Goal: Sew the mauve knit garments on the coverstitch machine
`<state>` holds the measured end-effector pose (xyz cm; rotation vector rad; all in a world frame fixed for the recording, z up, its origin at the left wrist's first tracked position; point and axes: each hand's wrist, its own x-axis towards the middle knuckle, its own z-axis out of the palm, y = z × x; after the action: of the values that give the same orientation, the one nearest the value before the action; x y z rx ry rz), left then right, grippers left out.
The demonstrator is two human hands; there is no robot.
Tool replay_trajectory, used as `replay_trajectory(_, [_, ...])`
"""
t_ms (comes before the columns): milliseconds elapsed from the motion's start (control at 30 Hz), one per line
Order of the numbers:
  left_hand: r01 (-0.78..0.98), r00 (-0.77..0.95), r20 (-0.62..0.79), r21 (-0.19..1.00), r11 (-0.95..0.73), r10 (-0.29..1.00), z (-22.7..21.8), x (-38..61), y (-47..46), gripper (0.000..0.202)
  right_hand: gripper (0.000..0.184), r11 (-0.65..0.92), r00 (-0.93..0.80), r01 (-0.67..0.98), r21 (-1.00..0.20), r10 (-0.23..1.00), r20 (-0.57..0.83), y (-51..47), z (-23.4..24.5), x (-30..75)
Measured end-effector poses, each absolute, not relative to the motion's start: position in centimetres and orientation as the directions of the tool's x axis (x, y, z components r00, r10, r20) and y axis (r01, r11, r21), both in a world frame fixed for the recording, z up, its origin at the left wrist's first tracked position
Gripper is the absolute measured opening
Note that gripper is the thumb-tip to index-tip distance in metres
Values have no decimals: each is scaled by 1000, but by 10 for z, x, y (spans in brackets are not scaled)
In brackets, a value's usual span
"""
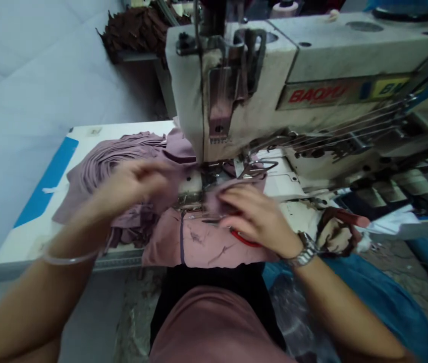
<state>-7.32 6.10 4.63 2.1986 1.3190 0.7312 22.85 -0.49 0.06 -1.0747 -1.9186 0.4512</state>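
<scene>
White sewing table [20, 252] w/ blue tape strip [45, 181] on its L side, pale quilted sheet [40, 85] beyond, rough concrete floor [138, 312] below, brown fabric scraps [138, 30] on a back shelf. Industrial sewing machine [331, 55] (label looks like BAOYU) stands over the table. Mauve knit cloth [202, 242], creased, lies across the needle plate [189, 194], folds heaped to the L. L hand [130, 189], blurred, fingers spread, is above the cloth, no pinch seen. R hand [254, 217], fingers spread, presses on the cloth just beside red-handled snips [244, 239].
</scene>
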Motion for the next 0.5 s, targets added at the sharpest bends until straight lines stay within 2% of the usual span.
replay_trajectory(33, [581, 618, 198, 536, -612, 760, 38, -60, 58, 43, 31, 625, -392, 591, -510, 775, 495, -1, 1, 223])
replay_trajectory(67, [550, 697, 257, 408, -729, 670, 30, -48, 54, 44, 31, 677, -520, 667, -313, 723, 455, 2, 1, 221])
replay_trajectory(133, [534, 776, 310, 141, -833, 550, 14, -35, 46, 40, 39, 698, -670, 713, 61, 654, 350, 9, 1, 229])
replay_trajectory(167, [558, 776, 333, 30, -829, 535, 8, -32, 42, 35, 42, 692, -697, 705, 154, 637, 329, 11, 1, 235])
replay_trajectory(233, [586, 778, 353, -109, -803, 520, 0, -32, 34, 33, 42, 714, -735, 668, 210, 590, 334, 12, 2, 246])
replay_trajectory(300, [596, 774, 380, -167, -786, 507, -2, -33, 28, 34, 39, 752, -761, 627, 200, 538, 363, 8, 2, 249])
replay_trajectory(400, [590, 767, 416, -156, -792, 489, 1, -29, 19, 31, 41, 758, -755, 626, 181, 531, 386, -1, 0, 240])
replay_trajectory(500, [608, 749, 399, -98, -788, 529, 4, -21, 12, 33, 47, 716, -706, 678, 164, 575, 414, -9, -6, 228])
